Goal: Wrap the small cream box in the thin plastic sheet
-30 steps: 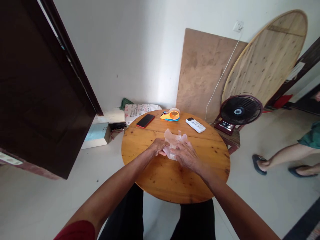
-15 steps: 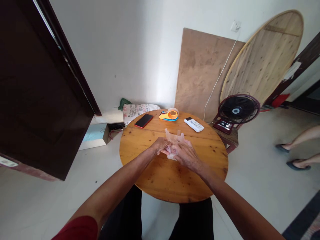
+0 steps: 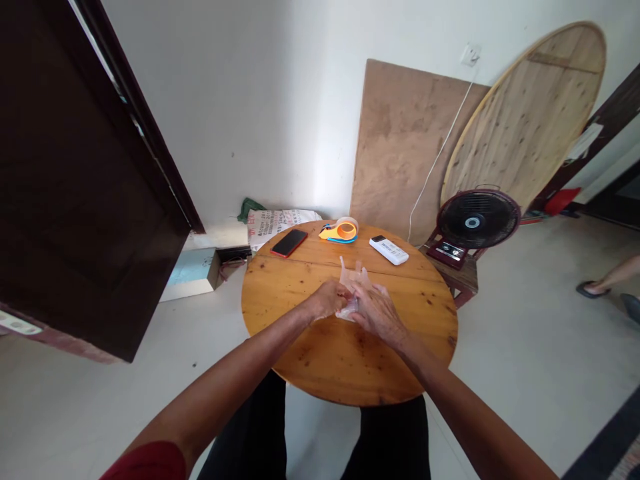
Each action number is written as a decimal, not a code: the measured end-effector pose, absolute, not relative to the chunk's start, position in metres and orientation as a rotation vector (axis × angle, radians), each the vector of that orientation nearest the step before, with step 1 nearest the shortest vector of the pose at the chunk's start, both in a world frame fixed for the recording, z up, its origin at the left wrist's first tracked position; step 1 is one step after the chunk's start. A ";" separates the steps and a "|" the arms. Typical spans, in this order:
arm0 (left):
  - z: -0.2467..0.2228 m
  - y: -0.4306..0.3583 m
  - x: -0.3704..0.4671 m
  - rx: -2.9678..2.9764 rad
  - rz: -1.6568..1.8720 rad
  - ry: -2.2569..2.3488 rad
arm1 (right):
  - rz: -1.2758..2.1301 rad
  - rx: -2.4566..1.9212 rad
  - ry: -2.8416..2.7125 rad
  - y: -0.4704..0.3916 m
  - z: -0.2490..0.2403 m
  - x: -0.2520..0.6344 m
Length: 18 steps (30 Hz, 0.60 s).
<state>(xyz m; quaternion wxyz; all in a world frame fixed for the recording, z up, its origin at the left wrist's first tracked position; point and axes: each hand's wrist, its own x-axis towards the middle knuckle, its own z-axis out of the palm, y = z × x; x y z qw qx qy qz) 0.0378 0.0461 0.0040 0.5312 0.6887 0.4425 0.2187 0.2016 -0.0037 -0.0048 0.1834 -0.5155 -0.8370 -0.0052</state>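
A crumpled, translucent pale plastic bag (image 3: pixel 354 273) lies near the middle of the round wooden table (image 3: pixel 310 350), its handle-like ends pointing away from me. My left hand (image 3: pixel 327 299) is at the bag's left side with curled fingers gripping the plastic. From the right, my right hand (image 3: pixel 379 313) lies over the bag, fingers bent onto it and thumb lower down against its near edge. Both hands' fingertips almost meet, and they partly cover the bag. Whether anything is inside it cannot be made out.
Behind the bag lie a red-edged phone (image 3: pixel 289 243), an orange tape dispenser (image 3: pixel 340 231) and a white power bank-like device (image 3: pixel 389 250). A dark fan (image 3: pixel 473 222) stands on a stool to the right. Another person's leg (image 3: pixel 615 275) shows at the far right.
My left hand has shifted slightly right and its fingers have changed position on the bag. The bag's left end now stands narrower. At the right, the other person has moved further out of view.
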 end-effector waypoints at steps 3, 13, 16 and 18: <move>-0.010 0.039 0.042 1.988 0.602 1.052 | 0.058 -1.448 -2.372 -0.007 0.001 0.204; -0.015 0.029 0.037 2.597 0.756 0.966 | 0.200 -1.811 -1.695 -0.042 -0.010 0.240; -0.019 0.030 0.036 2.631 0.803 0.869 | 0.506 -1.868 -1.543 -0.040 -0.018 0.241; -0.022 0.031 0.035 2.630 0.819 0.836 | 0.693 -1.841 -1.469 -0.035 -0.019 0.239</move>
